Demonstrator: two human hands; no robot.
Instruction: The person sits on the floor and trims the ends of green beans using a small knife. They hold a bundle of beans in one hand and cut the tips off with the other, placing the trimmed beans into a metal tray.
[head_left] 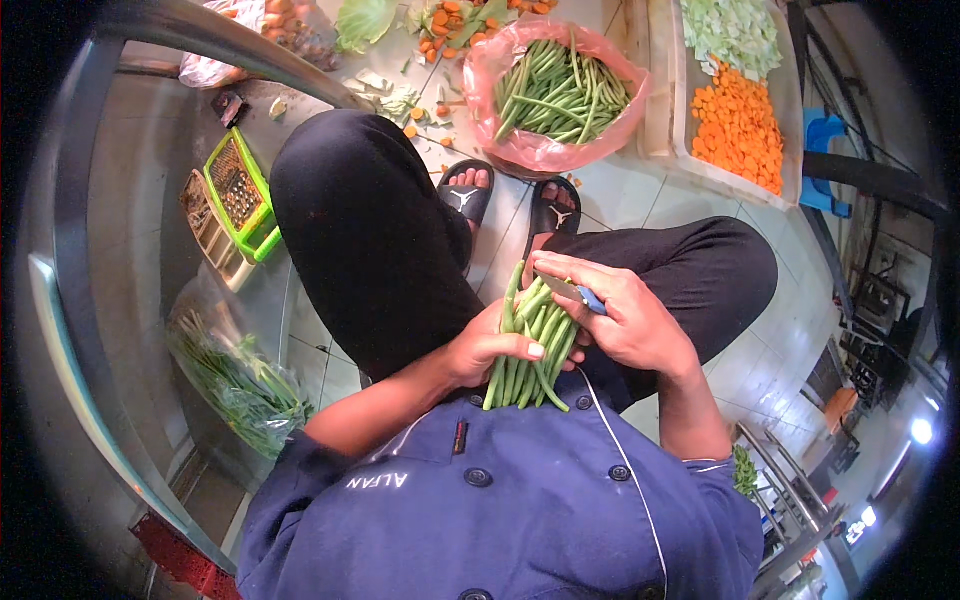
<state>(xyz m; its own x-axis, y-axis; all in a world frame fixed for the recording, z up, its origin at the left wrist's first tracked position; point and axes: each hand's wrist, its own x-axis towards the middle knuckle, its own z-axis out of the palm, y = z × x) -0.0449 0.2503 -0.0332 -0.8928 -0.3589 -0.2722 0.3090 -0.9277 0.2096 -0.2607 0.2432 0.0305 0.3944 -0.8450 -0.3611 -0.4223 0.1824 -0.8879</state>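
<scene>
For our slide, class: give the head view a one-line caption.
Left hand bunches green beans; right hand holds a small knife at their tips.

Pale tiled floor (pixel 690 200), steel counter (pixel 110 250) at left.

The green beans (pixel 528 345) under my fingers (pixel 515 347) look smooth and waxy. My small knife (pixel 572 291) has a bright metal blade and blue plastic handle. The pink bag (pixel 545 150) is thin glossy plastic; the floor tiles (pixel 620 195) shine.

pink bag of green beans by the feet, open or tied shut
Open: the pink bag's mouth is spread wide, and the loose green beans inside show.
</scene>
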